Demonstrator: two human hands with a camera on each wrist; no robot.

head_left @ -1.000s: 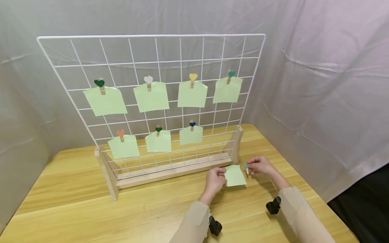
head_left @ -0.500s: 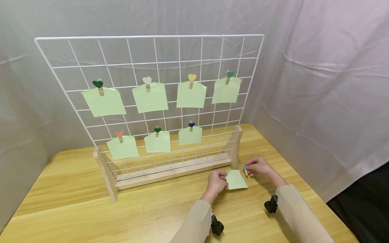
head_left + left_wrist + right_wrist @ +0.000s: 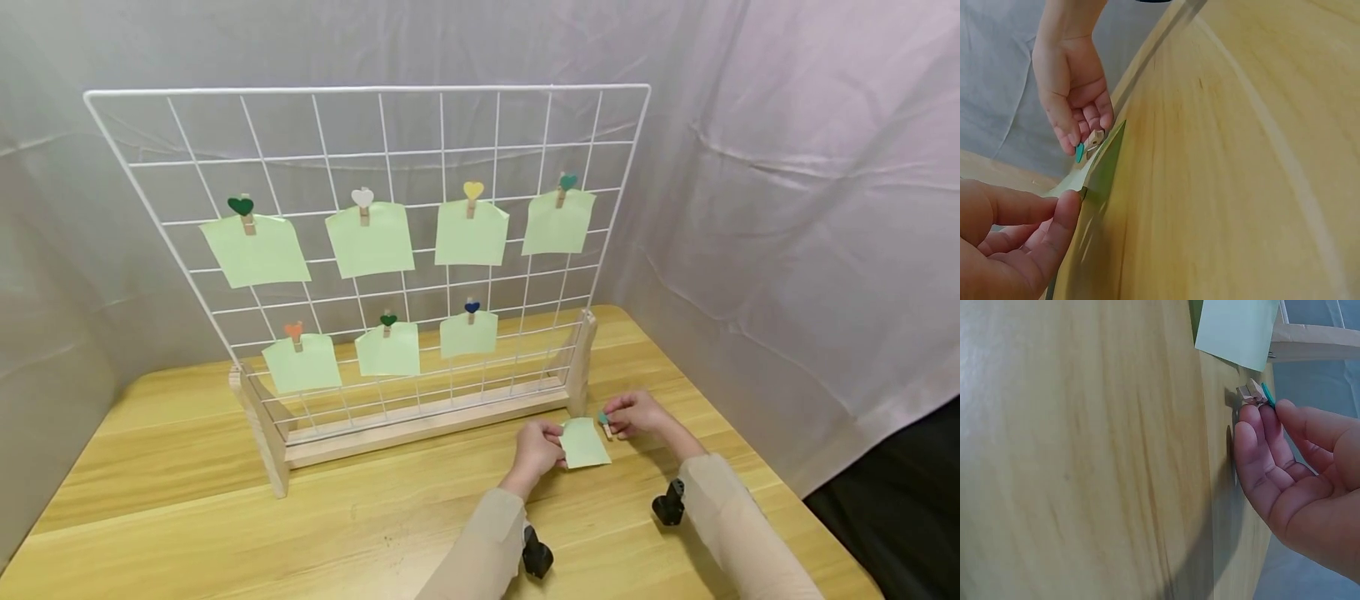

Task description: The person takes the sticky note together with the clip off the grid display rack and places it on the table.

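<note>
Between thumb and fingers, the left hand pinches the left edge of a light green paper square held just in front of the rack's right foot. In the left wrist view the left hand grips the paper at its near corner. The right hand pinches a small wooden clip with a teal heart, just right of the paper. In the right wrist view the clip's wooden end points at the paper, with a gap between them; thumb and fingertips of the right hand hold its heart end.
A white wire grid stands on a wooden base across the wooden table. Several green papers hang on it from heart clips, four above and three below. Grey cloth surrounds the table's back and sides.
Compared with a second ago, the paper and left hand have shifted slightly down and right in the head view. The clip in the right hand has tilted and sits slightly closer to the paper.
</note>
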